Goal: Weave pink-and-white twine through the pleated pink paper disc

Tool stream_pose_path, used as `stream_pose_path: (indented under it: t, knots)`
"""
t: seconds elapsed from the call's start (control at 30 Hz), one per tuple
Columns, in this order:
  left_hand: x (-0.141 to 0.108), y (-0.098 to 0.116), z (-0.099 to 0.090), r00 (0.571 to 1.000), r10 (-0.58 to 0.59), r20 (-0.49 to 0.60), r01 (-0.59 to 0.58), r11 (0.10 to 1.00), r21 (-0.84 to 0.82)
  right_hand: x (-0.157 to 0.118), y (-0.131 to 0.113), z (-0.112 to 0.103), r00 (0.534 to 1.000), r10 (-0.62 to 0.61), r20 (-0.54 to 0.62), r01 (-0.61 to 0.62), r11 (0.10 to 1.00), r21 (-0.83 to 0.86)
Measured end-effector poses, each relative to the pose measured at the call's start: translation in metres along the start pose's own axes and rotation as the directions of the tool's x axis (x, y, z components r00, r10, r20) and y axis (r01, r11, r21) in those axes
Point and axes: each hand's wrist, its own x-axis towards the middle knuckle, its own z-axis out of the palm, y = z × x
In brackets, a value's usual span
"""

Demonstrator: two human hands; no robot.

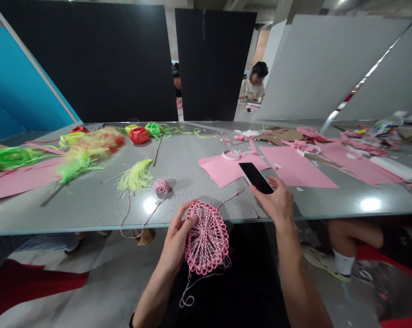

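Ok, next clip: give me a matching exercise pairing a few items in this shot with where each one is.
Items:
1. Black smartphone
2. Woven pink-and-white twine oval
3. Ball of pink-and-white twine
4. Roll of white tape

Places:
A. On the grey table, beside a yellow feather tuft
B. Held in the left hand
C. On the edge of a pink paper sheet
D. Held in the right hand

Pairs: 1-D, 2-B, 3-A, 4-C.

The one camera sits on the person's head, looks forward and down across the grey table, and is close above the left hand and right hand.
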Motion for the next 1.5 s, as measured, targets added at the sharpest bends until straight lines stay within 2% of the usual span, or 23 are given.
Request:
stream_pose_path:
  t: [0.13, 0.2, 0.27, 0.33, 0.37, 0.4, 0.43, 0.47, 0.5, 0.53, 0.63, 0.7, 0.83, 1.0, 1.13, 1.23, 1.27, 1.3, 1.4, 1.47, 1.5]
  knots:
    - [-0.001, 0.0, -0.001, 1.0, 0.016, -0.016, -0.017, 0.998, -0.053, -0.032, -0.021, 0.007, 0.973, -0.199, 0.113, 0.186, 0.976, 0.115]
    - [-0.002, 0.001, -0.001, 0.999, 0.021, -0.041, -0.024, 0.997, -0.07, -0.039, -0.027, 0.011, 0.957, -0.25, 0.149, 0.235, 0.966, 0.109]
    - [-0.004, 0.002, -0.002, 0.998, 0.035, -0.048, -0.039, 0.996, -0.086, -0.042, -0.033, 0.01, 0.948, -0.288, 0.132, 0.278, 0.956, 0.094]
    - [-0.004, 0.003, -0.002, 0.997, 0.058, -0.046, -0.062, 0.992, -0.11, -0.047, -0.042, 0.001, 0.919, -0.383, 0.096, 0.365, 0.917, 0.16]
    - [-0.004, 0.003, -0.002, 0.996, 0.074, -0.044, -0.079, 0.989, -0.126, -0.051, -0.049, -0.005, 0.882, -0.458, 0.114, 0.421, 0.873, 0.248]
    - [-0.004, 0.002, -0.001, 0.995, 0.089, -0.044, -0.095, 0.985, -0.143, -0.057, -0.056, -0.013, 0.824, -0.544, 0.16, 0.461, 0.806, 0.37]
    - [-0.003, 0.001, 0.0, 0.994, 0.104, -0.044, -0.11, 0.981, -0.162, -0.064, -0.065, -0.02, 0.745, -0.631, 0.216, 0.467, 0.725, 0.506]
    - [-0.002, -0.001, 0.002, 0.992, 0.12, -0.045, -0.126, 0.976, -0.18, -0.071, -0.073, -0.026, 0.663, -0.7, 0.266, 0.434, 0.649, 0.624]
    - [-0.002, -0.003, 0.003, 0.989, 0.137, -0.051, -0.144, 0.972, -0.187, -0.079, -0.081, -0.031, 0.61, -0.738, 0.289, 0.386, 0.595, 0.705]
    - [-0.001, -0.005, 0.004, 0.986, 0.155, -0.065, -0.165, 0.971, -0.171, -0.086, -0.088, -0.035, 0.596, -0.748, 0.291, 0.344, 0.566, 0.749]
    - [0.0, -0.013, 0.006, 0.957, 0.247, -0.15, -0.25, 0.968, 0.003, -0.097, -0.1, -0.036, 0.691, -0.688, 0.222, 0.325, 0.57, 0.755]
    - [-0.002, -0.017, 0.006, 0.945, 0.282, -0.164, -0.272, 0.959, 0.082, -0.097, -0.102, -0.033, 0.722, -0.667, 0.184, 0.352, 0.583, 0.732]
    - [-0.009, -0.016, 0.007, 0.967, 0.253, 0.019, -0.254, 0.962, 0.103, -0.09, -0.105, -0.032, 0.746, -0.652, 0.133, 0.376, 0.578, 0.724]
    - [-0.014, -0.005, 0.012, 0.947, 0.241, 0.212, -0.296, 0.913, 0.281, -0.092, -0.109, -0.037, 0.719, -0.681, 0.14, 0.356, 0.533, 0.768]
    - [-0.013, -0.002, 0.01, 0.912, 0.191, 0.362, -0.307, 0.904, 0.297, -0.098, -0.111, -0.037, 0.738, -0.658, 0.145, 0.331, 0.542, 0.772]
    - [-0.013, -0.002, 0.005, 0.897, 0.19, 0.4, -0.318, 0.904, 0.284, -0.096, -0.106, -0.034, 0.743, -0.653, 0.144, 0.343, 0.557, 0.756]
    - [-0.013, -0.001, 0.002, 0.891, 0.191, 0.411, -0.319, 0.908, 0.271, -0.091, -0.102, -0.033, 0.762, -0.633, 0.135, 0.354, 0.583, 0.731]
    - [-0.013, 0.0, -0.001, 0.884, 0.19, 0.426, -0.315, 0.917, 0.245, -0.084, -0.095, -0.031, 0.801, -0.587, 0.113, 0.366, 0.631, 0.684]
    - [-0.012, 0.005, -0.014, 0.866, 0.181, 0.467, -0.274, 0.952, 0.137, -0.055, -0.069, -0.024, 0.936, -0.35, -0.045, 0.329, 0.818, 0.471]
    - [-0.011, 0.009, -0.021, 0.875, 0.192, 0.444, -0.286, 0.946, 0.155, -0.039, -0.056, -0.023, 0.957, -0.272, -0.105, 0.291, 0.868, 0.403]
    - [-0.01, 0.011, -0.023, 0.884, 0.197, 0.423, -0.302, 0.933, 0.196, -0.037, -0.054, -0.023, 0.954, -0.284, -0.099, 0.3, 0.866, 0.4]
